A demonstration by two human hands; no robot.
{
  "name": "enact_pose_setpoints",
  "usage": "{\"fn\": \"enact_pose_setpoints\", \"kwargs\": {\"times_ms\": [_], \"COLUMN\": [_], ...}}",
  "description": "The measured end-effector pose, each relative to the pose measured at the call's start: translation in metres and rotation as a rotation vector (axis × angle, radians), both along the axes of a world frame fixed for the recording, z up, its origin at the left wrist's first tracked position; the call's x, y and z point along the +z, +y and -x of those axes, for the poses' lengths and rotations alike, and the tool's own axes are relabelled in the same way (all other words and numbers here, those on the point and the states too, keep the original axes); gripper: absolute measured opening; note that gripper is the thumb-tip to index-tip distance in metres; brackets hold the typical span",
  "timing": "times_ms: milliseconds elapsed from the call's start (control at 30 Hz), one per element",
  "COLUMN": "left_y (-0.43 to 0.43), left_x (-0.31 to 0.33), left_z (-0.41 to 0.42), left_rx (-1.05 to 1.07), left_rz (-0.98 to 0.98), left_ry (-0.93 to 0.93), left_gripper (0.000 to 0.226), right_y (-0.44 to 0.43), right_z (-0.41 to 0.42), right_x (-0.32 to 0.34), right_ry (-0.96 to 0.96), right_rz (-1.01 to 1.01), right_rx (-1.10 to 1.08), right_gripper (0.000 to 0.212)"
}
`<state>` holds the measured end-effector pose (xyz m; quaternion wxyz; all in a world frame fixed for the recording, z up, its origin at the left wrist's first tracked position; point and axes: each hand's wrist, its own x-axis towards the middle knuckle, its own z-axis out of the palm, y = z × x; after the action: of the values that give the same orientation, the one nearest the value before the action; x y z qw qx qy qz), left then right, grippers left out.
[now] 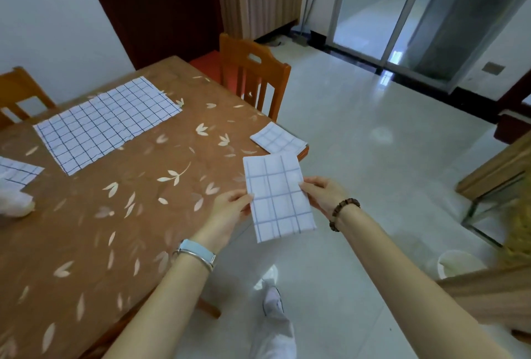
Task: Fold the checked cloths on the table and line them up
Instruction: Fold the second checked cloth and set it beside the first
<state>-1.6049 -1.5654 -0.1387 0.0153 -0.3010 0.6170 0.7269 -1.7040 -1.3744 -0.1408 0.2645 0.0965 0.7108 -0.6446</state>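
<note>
Brown leaf-print table (pixel 94 232), pale floor (pixel 373 163), left hand (pixel 231 206) and right hand (pixel 324 194) pinching folded cloth (pixel 277 200)

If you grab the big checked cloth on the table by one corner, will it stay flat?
Probably not. The big unfolded cloth looks thin and wrinkly at its edges, so it would likely droop. It seems light: the left hand and right hand hold a similar folded cloth by its edges. On the glossy table it may slide when pushed.
</note>
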Motion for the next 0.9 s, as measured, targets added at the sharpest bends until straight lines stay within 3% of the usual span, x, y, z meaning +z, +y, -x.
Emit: {"fn": "enact_pose_setpoints", "kwargs": {"times_ms": [133,267,467,700,900], "left_y": [-0.013,-0.024,-0.052,-0.07,-0.069], "left_x": [-0.006,-0.008,-0.009,-0.03,-0.052], "left_z": [0.039,0.071,0.105,0.121,0.132], "left_rx": [0.072,0.183,0.189,0.347,0.472], "left_rz": [-0.115,-0.238,0.032,-0.032,-0.071], "left_ry": [-0.013,-0.028,-0.052,-0.107,-0.138], "left_gripper": [0.016,0.02,0.013,0.012,0.025], "right_y": [-0.016,-0.039,-0.075,-0.109,-0.131], "right_z": [0.048,0.091,0.132,0.162,0.186], "right_x": [0.002,0.003,0.002,-0.012,-0.037], "right_ry": [0.012,0.042,0.029,0.029,0.007], "right_rz": [-0.034,-0.096,-0.131,-0.208,-0.243], "right_rx": [0.049,0.111,0.171,0.283,0.39], "right_gripper": [0.024,0.003,0.019,0.025,0.019]}}
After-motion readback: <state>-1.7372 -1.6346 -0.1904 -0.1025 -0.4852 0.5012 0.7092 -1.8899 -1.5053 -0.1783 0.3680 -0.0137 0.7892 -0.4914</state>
